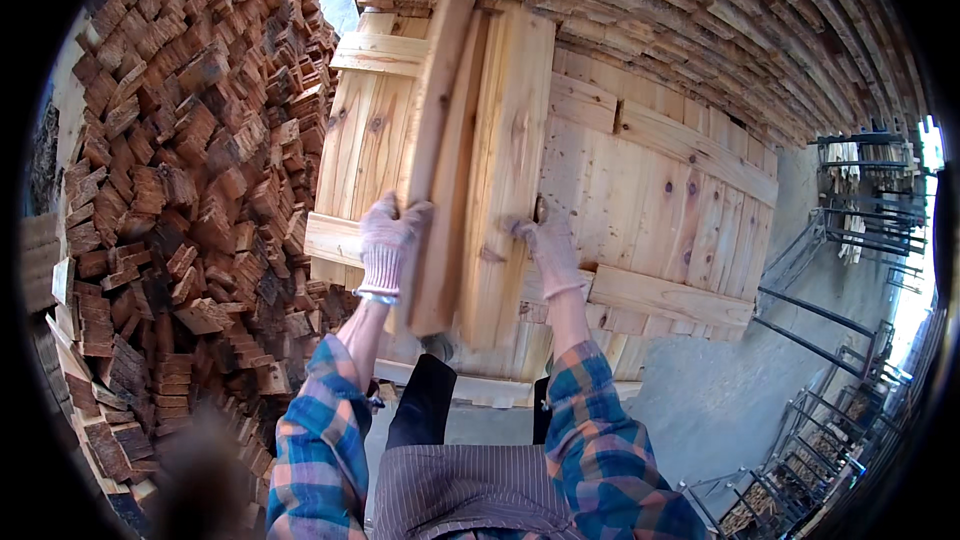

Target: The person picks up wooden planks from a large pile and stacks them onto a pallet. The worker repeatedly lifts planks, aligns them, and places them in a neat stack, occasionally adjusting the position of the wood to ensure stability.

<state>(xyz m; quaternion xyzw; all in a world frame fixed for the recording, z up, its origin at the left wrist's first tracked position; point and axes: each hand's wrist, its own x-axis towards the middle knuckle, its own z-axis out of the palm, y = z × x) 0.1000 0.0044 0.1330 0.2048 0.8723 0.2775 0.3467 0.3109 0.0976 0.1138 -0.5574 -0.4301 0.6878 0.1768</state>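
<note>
Between my gloved hands are several long wooden boards, tilted and a little blurred. With its fingers at the outer edge, my left hand (391, 240) grips the leftmost board (437, 130), which is turned up on its narrow side. My right hand (549, 248) is closed on the right edge of a wider pale board (512, 140). A further board (466, 150) shows partly in the gap between these two. Under them lie panels of joined planks with cross battens (690, 210). Both gloves are pale knit, and the fingertips are partly hidden by the boards.
A large heap of short, reddish-brown wood pieces (200, 190) rises on the left. Stacked rough boards (640, 0) line the far side. Black metal racks (850, 210) stand at the right on a grey floor (690, 400). My legs are close to the panels' near edge.
</note>
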